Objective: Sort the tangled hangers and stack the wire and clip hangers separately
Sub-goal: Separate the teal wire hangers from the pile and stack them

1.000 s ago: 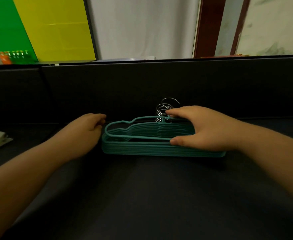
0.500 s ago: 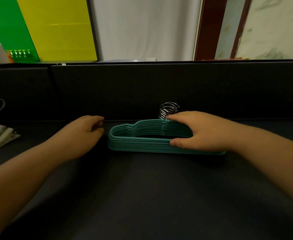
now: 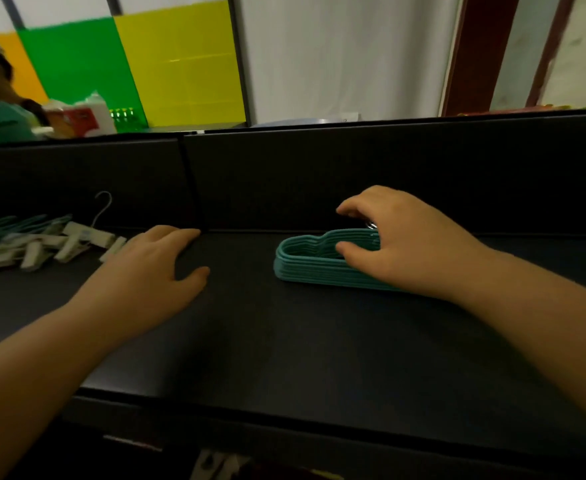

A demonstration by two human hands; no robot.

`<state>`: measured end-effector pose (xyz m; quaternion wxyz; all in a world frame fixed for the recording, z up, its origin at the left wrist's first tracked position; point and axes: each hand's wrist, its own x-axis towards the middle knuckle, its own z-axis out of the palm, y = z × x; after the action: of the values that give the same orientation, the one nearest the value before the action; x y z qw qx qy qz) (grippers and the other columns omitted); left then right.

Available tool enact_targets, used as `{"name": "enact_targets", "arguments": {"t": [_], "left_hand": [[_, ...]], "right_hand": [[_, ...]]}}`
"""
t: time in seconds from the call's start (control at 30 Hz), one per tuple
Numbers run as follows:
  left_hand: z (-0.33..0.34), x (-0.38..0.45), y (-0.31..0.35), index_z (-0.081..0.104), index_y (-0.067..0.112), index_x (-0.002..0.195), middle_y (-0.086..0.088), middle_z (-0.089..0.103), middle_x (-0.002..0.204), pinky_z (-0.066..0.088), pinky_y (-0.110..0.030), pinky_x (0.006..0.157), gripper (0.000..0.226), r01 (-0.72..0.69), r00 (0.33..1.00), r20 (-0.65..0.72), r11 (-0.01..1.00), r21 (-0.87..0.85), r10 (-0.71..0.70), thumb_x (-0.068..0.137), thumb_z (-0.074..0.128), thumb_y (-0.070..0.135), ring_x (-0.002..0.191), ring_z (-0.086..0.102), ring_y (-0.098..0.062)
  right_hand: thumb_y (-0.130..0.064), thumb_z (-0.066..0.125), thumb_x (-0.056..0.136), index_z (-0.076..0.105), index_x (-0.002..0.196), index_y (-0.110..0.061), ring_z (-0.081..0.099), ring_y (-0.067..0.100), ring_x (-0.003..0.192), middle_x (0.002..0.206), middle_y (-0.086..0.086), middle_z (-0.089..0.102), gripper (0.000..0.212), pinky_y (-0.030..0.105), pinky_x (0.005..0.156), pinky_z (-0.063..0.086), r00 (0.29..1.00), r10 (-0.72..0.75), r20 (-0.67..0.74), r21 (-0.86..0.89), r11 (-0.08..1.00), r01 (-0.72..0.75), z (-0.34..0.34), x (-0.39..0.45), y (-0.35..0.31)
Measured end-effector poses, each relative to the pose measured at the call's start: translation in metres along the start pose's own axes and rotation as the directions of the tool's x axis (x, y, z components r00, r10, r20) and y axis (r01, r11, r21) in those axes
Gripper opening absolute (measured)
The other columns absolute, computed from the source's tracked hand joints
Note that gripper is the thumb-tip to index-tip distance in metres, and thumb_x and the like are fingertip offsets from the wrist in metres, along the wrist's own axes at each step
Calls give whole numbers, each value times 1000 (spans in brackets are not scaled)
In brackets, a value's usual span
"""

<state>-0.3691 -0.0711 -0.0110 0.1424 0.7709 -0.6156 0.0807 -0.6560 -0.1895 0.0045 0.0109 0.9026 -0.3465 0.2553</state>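
A neat stack of teal wire hangers [image 3: 314,263] lies flat on the dark table [image 3: 284,341], right of centre near the back wall. My right hand [image 3: 398,244] rests over the stack's right part, fingers curled round its hooks and thumb pressed on the inner edge; the metal hooks are mostly hidden beneath it. My left hand [image 3: 153,275] lies flat on the table, apart from the stack, fingers straight. At the far left sits a pile of clip hangers [image 3: 38,244] with white clips and one metal hook sticking up.
A dark upright partition [image 3: 319,174] runs along the back of the table. The table's front edge [image 3: 284,407] is near me. Beyond the partition a person sits at the far left by coloured panels and some packets.
My view has swung left and the clip hanger pile has come into sight. My left hand has drawn away from the teal stack and flattened on the table. My right hand stays on the stack.
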Motion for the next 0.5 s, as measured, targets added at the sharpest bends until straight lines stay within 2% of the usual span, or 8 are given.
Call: {"name": "enact_targets", "arguments": {"t": [0.2,0.5], "left_hand": [[-23,-47,-76,29,32,149,4,36,150,34,-39,109,71,55,998,-31,998,34,-54,87,53,55,136,34,-20],[-64,-115,-239,26,34,150,8,32,151,32,-35,109,73,108,992,-84,987,118,-98,87,49,62,138,29,-18]], "right_hand": [[-52,59,88,52,136,-28,51,9,118,127,-9,55,53,33,97,48,999,-10,-35,18,1000,11,35,16,-83],[-54,57,89,46,139,-31,46,10,124,134,-10,50,56,30,99,44,1000,5,-20,-30,1000,-5,107,55,-233]]}}
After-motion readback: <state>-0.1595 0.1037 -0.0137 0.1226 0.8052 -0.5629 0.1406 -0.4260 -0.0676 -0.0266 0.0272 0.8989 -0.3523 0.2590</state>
